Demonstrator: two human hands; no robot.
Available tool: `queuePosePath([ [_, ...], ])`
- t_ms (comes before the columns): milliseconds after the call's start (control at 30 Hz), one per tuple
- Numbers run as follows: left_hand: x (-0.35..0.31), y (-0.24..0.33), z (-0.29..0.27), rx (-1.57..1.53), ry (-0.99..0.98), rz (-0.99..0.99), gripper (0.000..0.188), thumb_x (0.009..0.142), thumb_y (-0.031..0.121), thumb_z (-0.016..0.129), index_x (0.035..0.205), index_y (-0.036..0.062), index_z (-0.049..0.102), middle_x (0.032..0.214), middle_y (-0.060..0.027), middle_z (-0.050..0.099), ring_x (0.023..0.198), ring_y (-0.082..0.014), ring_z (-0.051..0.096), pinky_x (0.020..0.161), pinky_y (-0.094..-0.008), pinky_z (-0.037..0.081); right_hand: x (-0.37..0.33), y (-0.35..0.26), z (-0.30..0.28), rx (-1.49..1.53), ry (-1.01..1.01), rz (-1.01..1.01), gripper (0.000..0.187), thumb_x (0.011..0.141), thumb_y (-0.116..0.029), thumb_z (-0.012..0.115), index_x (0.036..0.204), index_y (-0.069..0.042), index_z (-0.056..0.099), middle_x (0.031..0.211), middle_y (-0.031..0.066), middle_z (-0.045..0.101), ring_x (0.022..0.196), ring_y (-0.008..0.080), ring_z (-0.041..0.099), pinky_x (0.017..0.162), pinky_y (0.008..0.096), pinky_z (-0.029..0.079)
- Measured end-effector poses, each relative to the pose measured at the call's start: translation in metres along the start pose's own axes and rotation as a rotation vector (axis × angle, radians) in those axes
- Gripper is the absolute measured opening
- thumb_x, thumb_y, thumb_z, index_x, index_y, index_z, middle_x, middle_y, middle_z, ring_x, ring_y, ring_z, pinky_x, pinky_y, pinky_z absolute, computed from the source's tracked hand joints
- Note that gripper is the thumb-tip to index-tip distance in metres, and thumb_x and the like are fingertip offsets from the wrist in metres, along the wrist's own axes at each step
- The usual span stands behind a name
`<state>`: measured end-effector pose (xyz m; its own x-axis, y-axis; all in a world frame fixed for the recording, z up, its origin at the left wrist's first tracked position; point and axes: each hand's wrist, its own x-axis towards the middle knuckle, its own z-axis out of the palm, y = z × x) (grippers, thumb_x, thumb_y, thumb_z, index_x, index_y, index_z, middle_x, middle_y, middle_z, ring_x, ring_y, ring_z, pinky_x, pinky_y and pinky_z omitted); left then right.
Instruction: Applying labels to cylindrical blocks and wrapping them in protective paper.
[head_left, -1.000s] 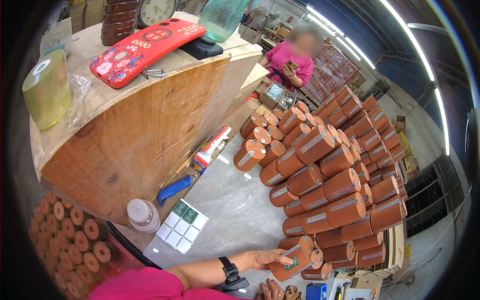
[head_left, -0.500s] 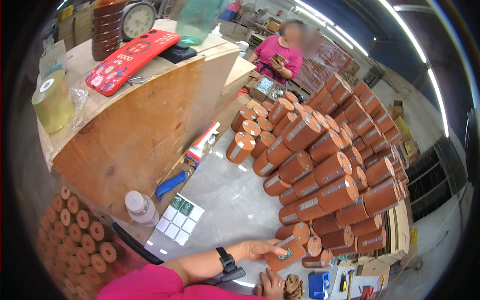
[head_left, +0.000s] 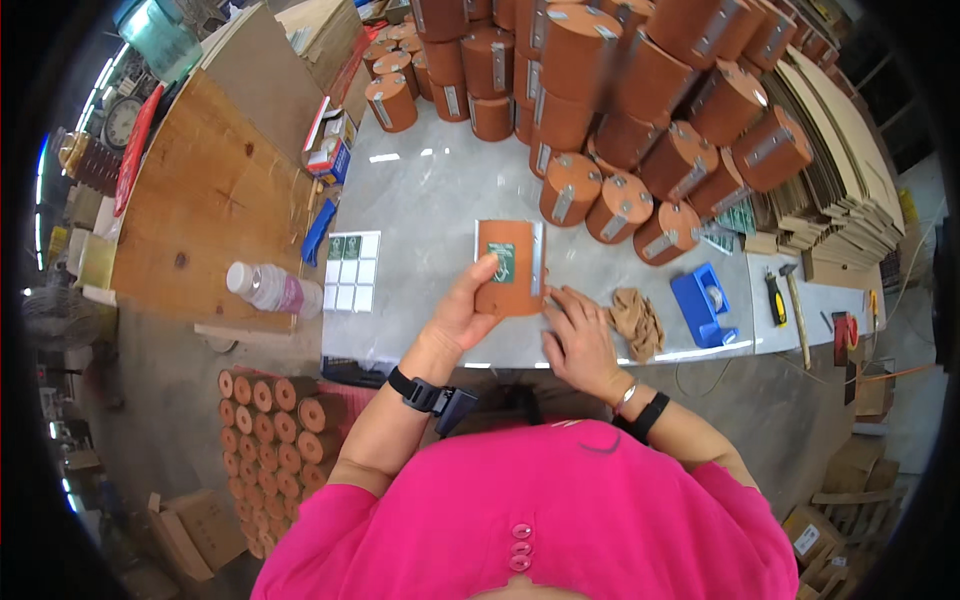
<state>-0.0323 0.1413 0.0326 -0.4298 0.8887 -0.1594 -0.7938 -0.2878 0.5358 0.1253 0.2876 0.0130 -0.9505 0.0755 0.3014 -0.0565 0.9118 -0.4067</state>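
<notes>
A terracotta-brown cylinder (head_left: 518, 292) with a metal strip along its side lies on the grey tabletop, gripped by my left hand (head_left: 462, 312). My left thumb presses on the small green label (head_left: 503, 262) stuck to its face. By the lower right edge of that cylinder is my right hand (head_left: 585, 345), its fingers stretched out and a little apart, holding nothing; whether a fingertip touches the cylinder I cannot tell. Left of the cylinder lies a sheet of label stickers (head_left: 350, 272), mostly bare white squares with green ones at the top left.
Stacked brown cylinders (head_left: 575, 185) crowd the far right. Near my right hand are a crumpled brown cloth (head_left: 637, 324), a blue tape dispenser (head_left: 703, 305), a screwdriver (head_left: 776, 299) and a hammer (head_left: 797, 315). A plastic bottle (head_left: 272, 290) and wooden panel (head_left: 205, 200) stand left.
My view has swung down toward the table and my hands. The left hand keeps hold of the labelled cylinder; my right hand stays beside it, now showing more fully.
</notes>
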Motion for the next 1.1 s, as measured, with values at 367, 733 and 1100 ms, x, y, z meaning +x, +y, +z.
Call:
queuePosePath([
  [367, -0.014, -0.041, 0.075, -0.069, 0.246, 0.05, 0.073, 0.092, 0.067, 0.045, 0.138, 0.0103, 0.045, 0.127, -0.02, 0.055, 0.117, -0.0363, 0.056, 0.101, -0.0514, 0.045, -0.066, 0.063, -0.049, -0.069, 0.199, 0.157, 0.029, 0.077, -0.009, 0.071, 0.105, -0.007, 0.067, 0.117, 0.0117, 0.061, 0.109, 0.0346, 0.054, 0.09, 0.0395, 0.045],
  [733, 0.006, -0.054, 0.101, -0.213, 0.404, 0.104, 0.06, 0.094, 0.055, 0.054, 0.134, 0.0104, 0.049, 0.131, -0.013, 0.056, 0.12, -0.0268, 0.055, 0.101, -0.0481, 0.047, 0.028, -0.017, -0.086, 0.244, 0.651, -0.218, 0.031, 0.072, -0.003, 0.07, 0.102, -0.007, 0.071, 0.11, 0.0076, 0.064, 0.092, 0.0307, 0.056, 0.08, 0.039, 0.047],
  [1100, -0.03, -0.036, 0.088, -0.208, 0.316, 0.144, 0.066, 0.093, 0.06, 0.053, 0.139, 0.0132, 0.044, 0.128, -0.0154, 0.055, 0.117, -0.0358, 0.057, 0.1, -0.048, 0.048, -0.034, 0.016, -0.064, 0.314, 0.346, -0.22, 0.028, 0.07, -0.005, 0.073, 0.098, -0.007, 0.07, 0.106, 0.0083, 0.063, 0.091, 0.0317, 0.054, 0.085, 0.0422, 0.046],
])
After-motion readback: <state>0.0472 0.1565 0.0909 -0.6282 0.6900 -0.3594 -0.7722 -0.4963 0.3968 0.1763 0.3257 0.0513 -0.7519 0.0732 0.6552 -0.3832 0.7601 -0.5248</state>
